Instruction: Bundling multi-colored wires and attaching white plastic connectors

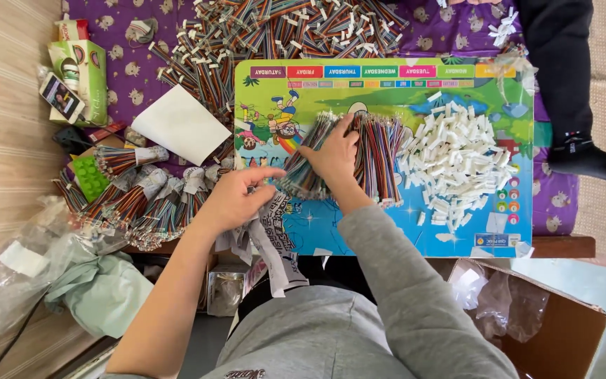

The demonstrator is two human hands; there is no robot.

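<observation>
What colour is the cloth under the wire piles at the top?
The cloth is purple with small pale animal figures, seen best in the head view.
</observation>
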